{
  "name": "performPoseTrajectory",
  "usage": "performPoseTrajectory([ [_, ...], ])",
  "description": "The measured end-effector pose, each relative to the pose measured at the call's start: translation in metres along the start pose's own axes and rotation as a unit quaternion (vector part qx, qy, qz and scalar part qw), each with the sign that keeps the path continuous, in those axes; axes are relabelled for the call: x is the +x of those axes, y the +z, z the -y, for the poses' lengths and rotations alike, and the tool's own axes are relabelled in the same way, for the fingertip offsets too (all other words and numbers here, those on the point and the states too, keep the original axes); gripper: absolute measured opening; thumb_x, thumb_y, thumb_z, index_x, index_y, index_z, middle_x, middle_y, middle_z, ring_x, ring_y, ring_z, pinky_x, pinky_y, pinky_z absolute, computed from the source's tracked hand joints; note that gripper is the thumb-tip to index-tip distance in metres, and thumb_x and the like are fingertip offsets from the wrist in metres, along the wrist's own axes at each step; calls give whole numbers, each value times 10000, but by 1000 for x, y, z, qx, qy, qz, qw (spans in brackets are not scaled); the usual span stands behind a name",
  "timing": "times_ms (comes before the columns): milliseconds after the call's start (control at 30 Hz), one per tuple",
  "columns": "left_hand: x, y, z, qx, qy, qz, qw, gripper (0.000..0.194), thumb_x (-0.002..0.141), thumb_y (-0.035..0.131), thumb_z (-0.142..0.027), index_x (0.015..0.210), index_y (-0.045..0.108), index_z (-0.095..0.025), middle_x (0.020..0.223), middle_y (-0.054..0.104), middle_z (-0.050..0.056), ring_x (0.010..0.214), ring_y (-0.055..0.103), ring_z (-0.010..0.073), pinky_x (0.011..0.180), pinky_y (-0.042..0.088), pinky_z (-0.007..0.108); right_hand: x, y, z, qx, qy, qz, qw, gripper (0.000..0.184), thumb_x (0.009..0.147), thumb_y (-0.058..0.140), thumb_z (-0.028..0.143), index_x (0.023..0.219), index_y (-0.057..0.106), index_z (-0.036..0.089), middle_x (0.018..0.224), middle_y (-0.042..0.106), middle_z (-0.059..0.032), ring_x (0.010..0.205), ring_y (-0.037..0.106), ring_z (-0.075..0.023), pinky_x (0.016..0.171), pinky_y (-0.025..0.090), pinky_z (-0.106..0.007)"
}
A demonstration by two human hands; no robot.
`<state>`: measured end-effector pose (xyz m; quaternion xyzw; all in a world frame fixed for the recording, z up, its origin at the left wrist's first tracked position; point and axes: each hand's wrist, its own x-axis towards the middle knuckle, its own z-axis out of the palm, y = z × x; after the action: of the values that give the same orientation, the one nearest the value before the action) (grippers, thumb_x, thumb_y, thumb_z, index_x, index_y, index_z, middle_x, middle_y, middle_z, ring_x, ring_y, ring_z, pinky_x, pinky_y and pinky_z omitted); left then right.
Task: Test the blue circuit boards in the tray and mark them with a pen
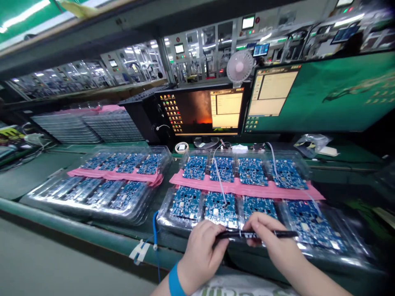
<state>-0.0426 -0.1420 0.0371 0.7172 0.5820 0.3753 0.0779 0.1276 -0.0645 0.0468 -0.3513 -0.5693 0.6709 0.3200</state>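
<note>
Between my two hands a black marker pen (pixel 243 234) lies level, just over the front edge of the right-hand clear plastic tray (pixel 166 218). My left hand (pixel 205 246), with a blue band at the wrist, is closed around the pen's left end. The fingers of my right hand (pixel 267 236) pinch its barrel nearer the right end. Blue circuit boards (pixel 187 202) sit in two rows in the tray, with a pink strip (pixel 247 188) laid between the rows. My right hand partly hides a front-row board. White cables (pixel 219 174) run down onto several boards.
At left stands a stack of clear trays (pixel 89 205) with more blue boards and a pink strip. Behind are two monitors (pixel 197 115), a small fan (pixel 240 67) and stacked trays (pixel 70 127). A blue coiled cord (pixel 155 228) hangs at the bench's front edge.
</note>
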Motion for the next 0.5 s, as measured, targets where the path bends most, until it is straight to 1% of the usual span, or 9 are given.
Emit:
performPoseTrajectory([
  [67, 4, -4, -6, -13, 32, 9, 999, 176, 783, 475, -179, 956, 476, -209, 802, 573, 37, 741, 536, 166, 679, 447, 310, -3, 1, -1, -29, -38, 40, 998, 284, 852, 433, 420, 786, 549, 169, 676, 502, -13, 598, 487, -129, 546, 391, -211],
  [100, 6, -6, -10, -25, 43, 11, 999, 184, 783, 469, -173, 963, 475, -211, 807, 577, 38, 741, 539, 164, 674, 449, 306, -5, 2, -3, -27, -60, 59, 996, 283, 872, 394, 417, 874, 553, 183, 685, 497, -12, 609, 484, -133, 560, 397, -219],
  [167, 10, -10, -19, -57, 55, 15, 997, 204, 784, 461, -156, 978, 474, -218, 823, 590, 36, 759, 551, 159, 683, 453, 294, -10, 4, -9, -5, -111, 85, 990, 335, 904, 295, 410, 1043, 523, 207, 695, 496, -19, 613, 486, -144, 573, 413, -238],
  [200, 13, -12, -24, -76, 59, 21, 995, 204, 784, 462, -154, 975, 477, -222, 829, 599, 31, 768, 559, 156, 691, 455, 286, -13, 5, -12, 4, -138, 85, 987, 365, 911, 254, 402, 1094, 510, 217, 723, 510, -30, 630, 497, -153, 584, 424, -248],
  [267, 19, -13, -35, -113, 67, 46, 990, 170, 788, 471, -173, 948, 492, -229, 836, 616, 26, 774, 576, 153, 698, 460, 272, -19, 7, -15, -12, -202, 59, 978, 388, 913, 225, 384, 1120, 519, 238, 850, 546, -55, 746, 525, -183, 662, 446, -278],
  [333, 26, -12, -45, -141, 75, 71, 985, 120, 798, 473, -217, 913, 505, -228, 838, 625, 29, 767, 589, 155, 685, 471, 261, -24, 6, -12, -72, -256, 23, 964, 374, 913, 233, 367, 1114, 534, 272, 1001, 539, -47, 903, 502, -213, 771, 432, -312],
  [367, 30, -12, -50, -150, 72, 77, 983, 103, 806, 463, -234, 900, 507, -228, 824, 625, 28, 746, 593, 150, 667, 477, 253, -25, 4, -6, -111, -276, 9, 955, 366, 914, 236, 356, 1118, 532, 289, 1042, 529, -35, 959, 479, -221, 813, 415, -326],
  [433, 36, -16, -56, -149, 64, 71, 984, 109, 824, 439, -264, 903, 507, -233, 798, 612, 26, 720, 589, 145, 646, 489, 252, -27, -7, 11, -196, -298, 3, 934, 348, 909, 262, 342, 1154, 507, 307, 1099, 503, -21, 1024, 443, -229, 845, 403, -332],
  [500, 38, -29, -58, -112, 64, 26, 991, 199, 830, 420, -344, 981, 493, -237, 881, 589, 55, 801, 575, 173, 683, 500, 294, -32, -24, 33, -265, -300, -12, 916, 339, 894, 321, 357, 1187, 484, 305, 1175, 444, -22, 1083, 399, -242, 868, 399, -326],
])
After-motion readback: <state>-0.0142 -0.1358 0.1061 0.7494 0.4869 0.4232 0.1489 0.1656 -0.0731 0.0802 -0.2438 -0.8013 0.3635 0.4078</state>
